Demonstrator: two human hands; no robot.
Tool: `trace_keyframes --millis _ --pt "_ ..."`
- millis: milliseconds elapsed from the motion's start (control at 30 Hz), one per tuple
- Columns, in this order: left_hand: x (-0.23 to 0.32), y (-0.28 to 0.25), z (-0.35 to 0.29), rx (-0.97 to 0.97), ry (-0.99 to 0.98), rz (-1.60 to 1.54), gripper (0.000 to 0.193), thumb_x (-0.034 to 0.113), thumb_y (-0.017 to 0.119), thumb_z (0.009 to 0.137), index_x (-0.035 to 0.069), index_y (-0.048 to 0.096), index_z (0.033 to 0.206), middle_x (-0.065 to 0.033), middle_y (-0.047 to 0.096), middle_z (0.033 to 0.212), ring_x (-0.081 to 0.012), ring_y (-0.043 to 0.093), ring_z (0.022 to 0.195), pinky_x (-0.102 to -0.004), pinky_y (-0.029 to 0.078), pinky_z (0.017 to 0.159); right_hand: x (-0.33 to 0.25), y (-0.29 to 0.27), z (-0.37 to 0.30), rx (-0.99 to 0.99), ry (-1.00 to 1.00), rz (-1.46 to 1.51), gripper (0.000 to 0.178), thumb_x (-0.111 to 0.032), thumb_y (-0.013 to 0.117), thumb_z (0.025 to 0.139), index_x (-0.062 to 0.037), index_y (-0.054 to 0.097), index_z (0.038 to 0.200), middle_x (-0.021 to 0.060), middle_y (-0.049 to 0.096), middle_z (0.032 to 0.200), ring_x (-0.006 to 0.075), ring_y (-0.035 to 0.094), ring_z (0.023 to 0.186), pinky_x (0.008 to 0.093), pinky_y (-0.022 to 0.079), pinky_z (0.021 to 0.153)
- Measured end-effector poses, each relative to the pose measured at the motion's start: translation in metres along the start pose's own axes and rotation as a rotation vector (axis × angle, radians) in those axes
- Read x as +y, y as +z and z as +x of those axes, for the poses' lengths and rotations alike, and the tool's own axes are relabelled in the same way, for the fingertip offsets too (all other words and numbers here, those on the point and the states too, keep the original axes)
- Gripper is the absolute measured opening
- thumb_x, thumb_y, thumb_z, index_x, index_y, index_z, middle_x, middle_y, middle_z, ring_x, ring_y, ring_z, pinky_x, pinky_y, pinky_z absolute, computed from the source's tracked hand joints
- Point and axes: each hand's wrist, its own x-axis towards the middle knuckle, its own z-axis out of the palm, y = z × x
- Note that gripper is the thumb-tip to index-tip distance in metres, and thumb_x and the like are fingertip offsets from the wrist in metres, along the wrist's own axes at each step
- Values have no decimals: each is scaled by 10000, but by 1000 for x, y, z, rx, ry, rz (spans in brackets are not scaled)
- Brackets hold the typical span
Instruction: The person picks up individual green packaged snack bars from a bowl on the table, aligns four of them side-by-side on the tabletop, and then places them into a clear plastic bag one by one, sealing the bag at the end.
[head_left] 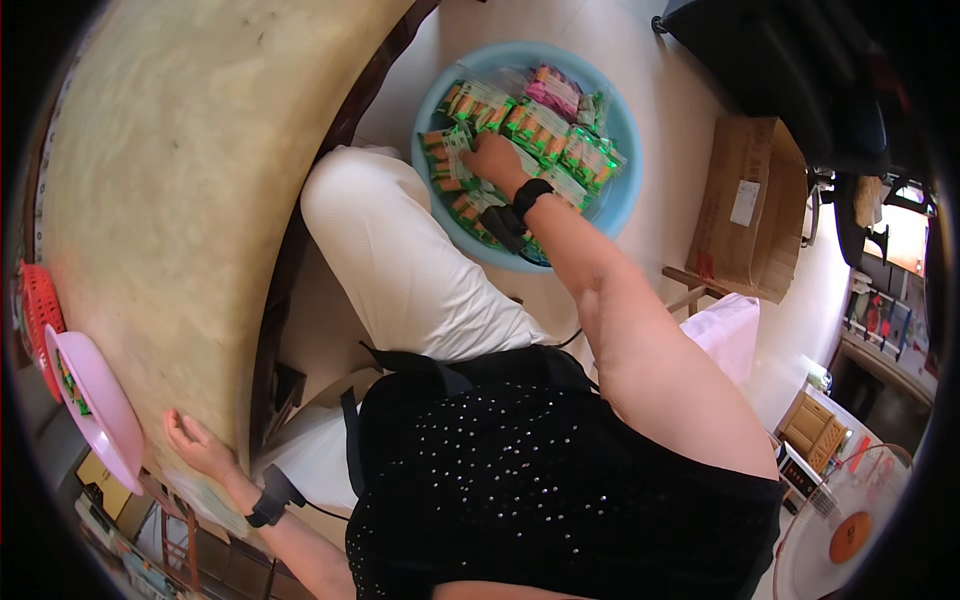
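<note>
My right hand (pixel 496 163) reaches down into a round light-blue basin (pixel 626 185) on the floor. Its fingers are closed on the edge of a green-and-clear snack packet (pixel 447 157) at the basin's left side. Several similar packets (pixel 537 130) with orange-brown contents fill the basin, along with a pink-purple packet (pixel 553 90) near its far rim. At the lower left, my left hand (pixel 200 445) rests at the table's edge with its fingers loosely apart and nothing in it. Black bands circle both wrists.
A pale table (pixel 190 190) spans the left side. A pink basin (pixel 105 400) holding green packets and a red plastic basket (pixel 40 325) are at its far-left edge. To the right stand an open cardboard box (pixel 745 205) and a fan (pixel 845 530).
</note>
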Motion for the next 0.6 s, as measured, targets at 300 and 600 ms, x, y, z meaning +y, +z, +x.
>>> trace_keyframes --millis 300,600 --pt "6 4 2 10 -14 -56 345 143 513 987 -54 544 1268 -205 537 1320 -313 545 1192 -386 440 1029 10 10 0 96 -49 -28 395 -343 713 779 48 694 832 266 663 807 429 645 798 511 492 725" --pt "-15 17 -5 176 68 -10 282 106 615 885 23 632 1154 -153 637 1190 -330 578 1128 -427 431 1013 15 17 14 189 -241 -45 375 -241 690 791 37 634 1036 276 677 940 418 659 887 502 511 770"
